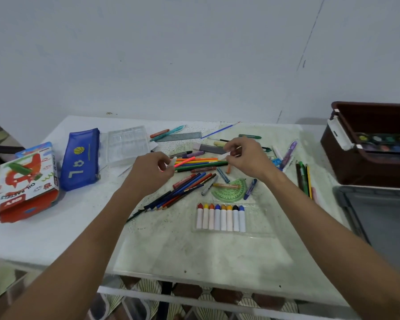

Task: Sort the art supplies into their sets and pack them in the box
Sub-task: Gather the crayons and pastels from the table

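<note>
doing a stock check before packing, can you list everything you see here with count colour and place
table: one, white, fills the lower view
oil pastels box: one, red and white, far left
pencil pouch: one, blue, beside the pastels box
clear tray: one, transparent, behind the pouch
crayon set: eight sticks, white with coloured tips, in a clear sleeve, centre front
protractor: one, green, behind the crayon set
coloured pencils: loose pile, mixed colours, centre
ruler: one, grey, rear centre
storage box: one, brown, right, paint palette inside
left hand: pinches a pink pen
right hand: pinches a small white piece
</note>
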A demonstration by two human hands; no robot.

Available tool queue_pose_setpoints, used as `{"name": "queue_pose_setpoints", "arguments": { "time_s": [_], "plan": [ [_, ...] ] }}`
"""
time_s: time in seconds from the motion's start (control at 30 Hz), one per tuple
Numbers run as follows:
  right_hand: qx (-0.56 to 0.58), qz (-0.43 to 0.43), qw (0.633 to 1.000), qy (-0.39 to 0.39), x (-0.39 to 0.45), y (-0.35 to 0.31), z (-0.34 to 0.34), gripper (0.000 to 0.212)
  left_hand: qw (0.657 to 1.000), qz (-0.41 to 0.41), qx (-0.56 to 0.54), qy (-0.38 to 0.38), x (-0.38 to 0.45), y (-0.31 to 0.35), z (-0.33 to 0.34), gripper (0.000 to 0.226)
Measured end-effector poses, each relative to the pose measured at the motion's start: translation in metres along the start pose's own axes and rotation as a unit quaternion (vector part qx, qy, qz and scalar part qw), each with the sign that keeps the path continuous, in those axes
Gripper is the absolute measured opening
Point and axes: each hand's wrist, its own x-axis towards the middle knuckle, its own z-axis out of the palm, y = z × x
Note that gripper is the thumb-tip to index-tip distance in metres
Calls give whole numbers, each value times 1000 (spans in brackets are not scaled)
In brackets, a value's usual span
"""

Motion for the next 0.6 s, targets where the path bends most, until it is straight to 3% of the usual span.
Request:
{"name": "queue_pose_setpoints", "arguments": {
  "time_s": [0.27, 0.4, 0.5, 0.6],
  "plan": [
    [212, 91, 973, -17, -91, 4, -16, 31, 991, 97, -80, -56, -38, 69, 35, 4],
    [285, 136, 949, -7, -121, 17, -18, 25, 979, 116, -134, -100, -54, 82, 54, 16],
    [282, 152, 947, 1, -135, 21, -20, 25, 974, 100, -166, -121, -63, 86, 64, 20],
    [207, 161, 965, 4, -142, 24, -19, 21, 971, 93, -188, -119, -68, 90, 70, 24]
  ]
}}
